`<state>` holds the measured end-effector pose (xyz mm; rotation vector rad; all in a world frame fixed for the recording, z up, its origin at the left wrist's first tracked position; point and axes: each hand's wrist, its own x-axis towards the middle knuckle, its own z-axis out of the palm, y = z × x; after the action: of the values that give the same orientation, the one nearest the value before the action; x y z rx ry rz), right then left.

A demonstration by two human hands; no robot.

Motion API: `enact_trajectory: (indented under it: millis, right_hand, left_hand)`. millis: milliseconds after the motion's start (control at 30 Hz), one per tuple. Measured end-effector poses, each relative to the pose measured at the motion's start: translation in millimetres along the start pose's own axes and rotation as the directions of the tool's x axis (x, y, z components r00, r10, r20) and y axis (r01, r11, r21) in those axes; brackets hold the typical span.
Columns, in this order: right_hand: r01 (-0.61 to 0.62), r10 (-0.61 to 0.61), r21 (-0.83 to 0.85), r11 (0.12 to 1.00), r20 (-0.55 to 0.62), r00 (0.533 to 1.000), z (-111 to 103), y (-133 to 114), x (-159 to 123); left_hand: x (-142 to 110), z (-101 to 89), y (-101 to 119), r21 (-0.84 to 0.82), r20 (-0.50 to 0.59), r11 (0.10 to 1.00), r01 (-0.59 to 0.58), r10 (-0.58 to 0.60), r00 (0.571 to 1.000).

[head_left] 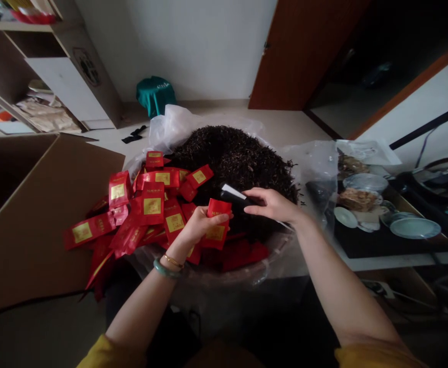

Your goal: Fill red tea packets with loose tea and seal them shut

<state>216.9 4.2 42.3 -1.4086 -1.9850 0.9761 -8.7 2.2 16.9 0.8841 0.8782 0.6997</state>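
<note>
In my left hand (202,223) is a small red packet (215,236) with a gold label, pinched between thumb and fingers. My right hand (272,205) grips a black handheld device (234,198) with a white strip along its top, just right of the packet's upper end. What the device is, I cannot make out. Both hands are over a wide container lined with clear plastic (172,125), which holds a mound of dark dried tea leaves (231,148). Many more red packets (153,204) lie heaped on its left side, and some lie below my hands.
An open cardboard box (17,225) stands at the left, below a shelf unit (89,76). At the right, a table (362,263) carries glass dishes (416,227) and plastic bags. A teal covered bin (156,97) is by the wall; a brown door (304,51) stands beyond.
</note>
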Motion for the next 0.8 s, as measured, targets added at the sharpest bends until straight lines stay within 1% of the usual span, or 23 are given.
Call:
enact_trajectory:
  millis: [133,267,467,667,800]
  right_hand:
    - [0.048,-0.042,-0.136,0.989,0.05,0.998,7,-30,0]
    - [0.041,-0.034,-0.198,0.979,0.037,0.999,16,-43,4]
    - [0.078,-0.091,-0.259,0.963,-0.038,0.995,20,-45,3]
    - [0.092,-0.111,-0.278,0.956,-0.053,0.992,21,-45,1]
    - [0.097,-0.121,-0.291,0.952,-0.066,0.99,22,-46,-2]
  left_hand:
    - [2,-0.8,-7,0.033,0.017,0.999,-0.01,0.009,1.0]
    - [2,-1.4,-8,0.043,0.028,0.998,-0.04,0.039,0.999]
    - [-1,0.5,-3,0.02,0.022,0.999,-0.044,0.044,0.999]
    - [-2,1.9,-3,0.029,0.022,0.997,-0.067,0.066,0.998]
    - [0,0.9,-5,0.077,0.027,0.992,-0.097,0.095,0.995]
